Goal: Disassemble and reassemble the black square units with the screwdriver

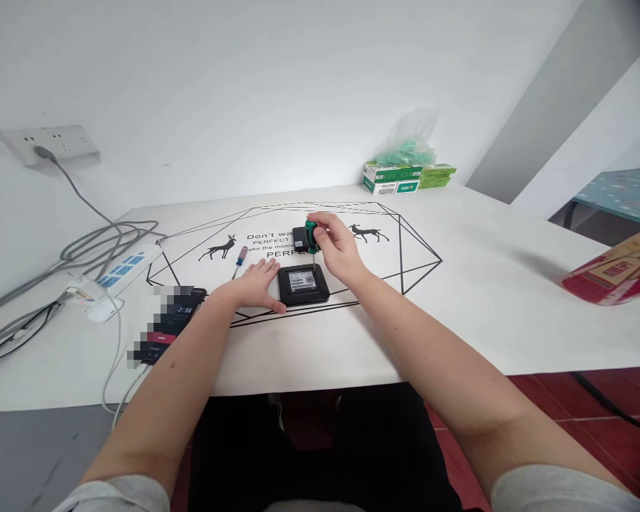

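Note:
A flat black square device (284, 286) with a white label lies on the printed table mat. My right hand (337, 247) grips the green handle of a screwdriver (311, 235), held upright with its shaft pointing down to the device's upper right corner. Whether the tip sits in a screw is too small to see. Flat on the mat, fingers stretched out, my left hand (256, 286) rests at the device's left side, its thumb by the lower left edge. Behind the device is a small black block (299, 239), partly covered by the screwdriver. A second screwdriver (242, 257) with a blue and reddish handle lies beyond my left hand.
Left of my forearm lies a phone (173, 323) with a cable. A power strip (122, 270) and tangled grey cords occupy the far left. Green and white boxes (392, 178) with a plastic bag stand against the wall. A red and yellow package (613, 270) is at right.

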A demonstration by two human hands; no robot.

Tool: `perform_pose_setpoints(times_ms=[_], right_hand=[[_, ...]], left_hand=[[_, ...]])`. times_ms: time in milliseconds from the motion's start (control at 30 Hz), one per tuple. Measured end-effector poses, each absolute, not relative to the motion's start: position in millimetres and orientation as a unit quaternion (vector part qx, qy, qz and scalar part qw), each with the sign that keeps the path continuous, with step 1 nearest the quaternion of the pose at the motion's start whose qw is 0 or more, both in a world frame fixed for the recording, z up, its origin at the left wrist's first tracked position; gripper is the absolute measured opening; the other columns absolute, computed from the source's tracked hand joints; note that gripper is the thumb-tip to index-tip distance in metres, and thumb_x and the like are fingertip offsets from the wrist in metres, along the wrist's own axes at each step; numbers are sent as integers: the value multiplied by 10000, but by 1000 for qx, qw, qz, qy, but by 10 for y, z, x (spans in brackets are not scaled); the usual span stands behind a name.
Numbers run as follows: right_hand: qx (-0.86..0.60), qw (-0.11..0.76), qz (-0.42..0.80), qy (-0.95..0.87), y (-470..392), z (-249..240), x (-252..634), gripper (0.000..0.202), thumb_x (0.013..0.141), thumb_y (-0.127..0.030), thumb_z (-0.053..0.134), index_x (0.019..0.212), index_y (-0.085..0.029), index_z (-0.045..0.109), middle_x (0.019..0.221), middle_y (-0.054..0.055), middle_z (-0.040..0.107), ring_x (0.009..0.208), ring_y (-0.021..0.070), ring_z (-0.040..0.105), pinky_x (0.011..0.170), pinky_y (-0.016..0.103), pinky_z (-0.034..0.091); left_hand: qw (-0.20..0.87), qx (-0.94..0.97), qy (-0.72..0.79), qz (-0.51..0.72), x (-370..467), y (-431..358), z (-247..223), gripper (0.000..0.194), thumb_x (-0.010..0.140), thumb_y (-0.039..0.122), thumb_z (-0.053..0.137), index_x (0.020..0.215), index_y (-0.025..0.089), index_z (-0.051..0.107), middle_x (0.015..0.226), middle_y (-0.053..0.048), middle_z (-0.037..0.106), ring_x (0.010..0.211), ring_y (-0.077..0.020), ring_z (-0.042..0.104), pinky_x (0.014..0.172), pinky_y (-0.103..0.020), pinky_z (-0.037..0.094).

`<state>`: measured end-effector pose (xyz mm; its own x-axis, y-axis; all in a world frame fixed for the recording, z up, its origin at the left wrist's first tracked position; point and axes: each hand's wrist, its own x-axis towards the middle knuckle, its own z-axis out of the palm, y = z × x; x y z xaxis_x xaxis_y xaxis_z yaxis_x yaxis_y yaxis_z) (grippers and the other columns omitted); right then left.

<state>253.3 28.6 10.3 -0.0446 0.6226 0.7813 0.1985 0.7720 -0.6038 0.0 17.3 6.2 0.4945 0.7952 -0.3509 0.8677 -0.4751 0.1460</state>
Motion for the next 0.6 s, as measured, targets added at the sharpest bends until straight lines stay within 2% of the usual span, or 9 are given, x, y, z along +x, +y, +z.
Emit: perform_pose_setpoints(times_ms=[67,133,267,367,500,600], right_hand=[[-284,622,222,-695,313,74,2534,412,1087,-639,517,1294,-314,664,1308,90,743,1152,267,721,990,493,612],[-275,615,253,-694,345,52,2539,400,1073,-640,552,1302,-324,639,1269,78,738,1081,254,731,965,485,618],[-302,621,197,-696,364,46,2549,348,989,-548,727,1223,-307,636,1189,56,695,967,226,669,871,439,598],[-327,630,167,-684,342,54,2548,360,936,-506,796,1186,-299,641,1149,47,674,950,220,637,862,432,584],[-298,629,233,-679,329,41,2535,357,1033,-575,641,1272,-309,648,1243,73,708,1109,253,682,949,468,606],[-278,625,266,-679,339,26,2526,369,1062,-587,581,1305,-314,635,1190,62,735,1090,247,713,987,494,615]], left_hand=[[156,849,490,-118,0,172,61,1506,716,942,683,1804,117,47,1872,-194,-63,1732,-452,-55,1403,-558,68],[156,849,491,-115,1,171,60,1504,708,936,696,1805,129,58,1873,-191,-49,1731,-457,-46,1401,-564,69],[153,851,490,-112,7,169,61,1500,710,929,696,1803,120,66,1871,-199,-45,1733,-448,-40,1401,-563,66],[152,851,489,-116,10,169,64,1514,707,934,698,1801,103,62,1867,-210,-54,1735,-442,-41,1400,-566,73],[151,853,486,-115,4,178,56,1520,706,939,701,1799,97,62,1863,-221,-56,1737,-432,-41,1400,-568,67],[157,854,485,-109,-2,185,43,1500,710,934,702,1802,127,65,1865,-214,-48,1736,-438,-36,1395,-591,73]])
